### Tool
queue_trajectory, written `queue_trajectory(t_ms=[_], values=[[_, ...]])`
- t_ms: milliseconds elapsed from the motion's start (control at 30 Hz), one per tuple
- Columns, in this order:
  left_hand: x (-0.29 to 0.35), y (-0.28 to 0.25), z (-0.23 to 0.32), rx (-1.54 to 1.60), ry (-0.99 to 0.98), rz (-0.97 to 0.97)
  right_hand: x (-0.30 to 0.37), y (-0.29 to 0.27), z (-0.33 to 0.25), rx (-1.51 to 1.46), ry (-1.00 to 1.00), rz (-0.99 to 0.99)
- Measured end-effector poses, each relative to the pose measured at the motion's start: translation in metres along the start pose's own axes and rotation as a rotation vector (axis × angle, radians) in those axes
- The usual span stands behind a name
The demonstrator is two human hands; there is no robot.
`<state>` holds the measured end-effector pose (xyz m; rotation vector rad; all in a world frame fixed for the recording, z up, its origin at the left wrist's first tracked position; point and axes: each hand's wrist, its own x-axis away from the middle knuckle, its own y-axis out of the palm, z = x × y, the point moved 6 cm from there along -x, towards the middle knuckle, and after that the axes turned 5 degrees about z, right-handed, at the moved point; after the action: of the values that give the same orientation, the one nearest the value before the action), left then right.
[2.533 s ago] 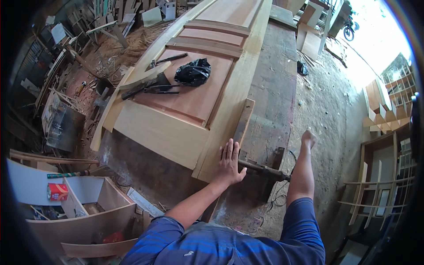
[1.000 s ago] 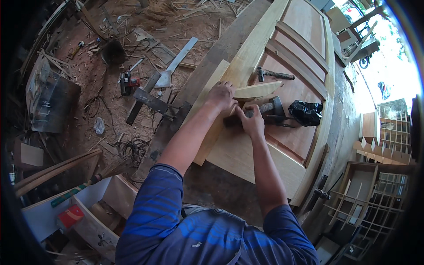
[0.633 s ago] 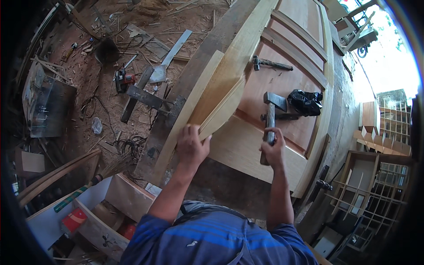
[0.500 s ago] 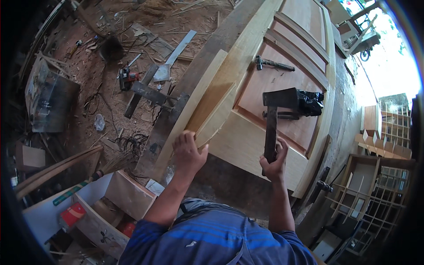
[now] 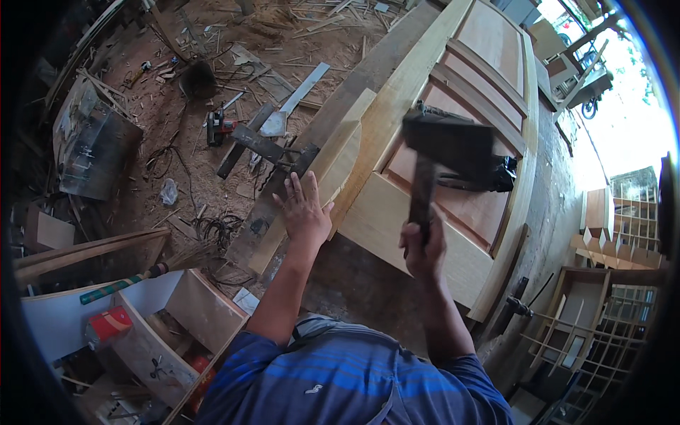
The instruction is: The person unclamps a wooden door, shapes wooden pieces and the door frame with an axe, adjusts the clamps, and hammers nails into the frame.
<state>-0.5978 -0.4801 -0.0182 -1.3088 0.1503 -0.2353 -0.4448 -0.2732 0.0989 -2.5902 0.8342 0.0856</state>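
My right hand (image 5: 425, 248) is wrapped round the dark handle of a hatchet (image 5: 450, 145), its broad head blurred and raised over a panelled wooden door (image 5: 386, 230). My left hand (image 5: 306, 212) is spread with fingers apart, its palm down at the near end of a narrow pale board (image 5: 343, 157). That board lies along the door's left edge. Beyond the hatchet head is a black plastic bag (image 5: 506, 173) on the door panel. The hatchet head covers most of a hammer there.
A metal clamp (image 5: 265, 147) juts from the bench's left side. On the littered floor sit a red power tool (image 5: 219, 127) and loose cables (image 5: 216, 228). An open wooden box (image 5: 205, 304) stands at the lower left, and slatted frames (image 5: 584, 319) stand at the right.
My left hand has opened from its grip on the wood and moved slightly up and right. The strip it held tilted now lies flatter. My right hand has raised the hatchet closer.
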Motion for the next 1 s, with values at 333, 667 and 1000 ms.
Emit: queue_trajectory(t_ms=[333, 667, 1000], values=[[-0.009, 0.009, 0.005, -0.003, 0.063, 0.03, -0.012, 0.074, 0.061, 0.567, 0.162, -0.347], [0.0, 0.009, 0.011, 0.028, 0.098, 0.035, -0.009, 0.054, 0.046, 0.449, 0.145, -0.198], [-0.006, 0.015, 0.012, 0.03, 0.107, 0.05, 0.004, 0.063, 0.058, 0.421, 0.171, -0.182]])
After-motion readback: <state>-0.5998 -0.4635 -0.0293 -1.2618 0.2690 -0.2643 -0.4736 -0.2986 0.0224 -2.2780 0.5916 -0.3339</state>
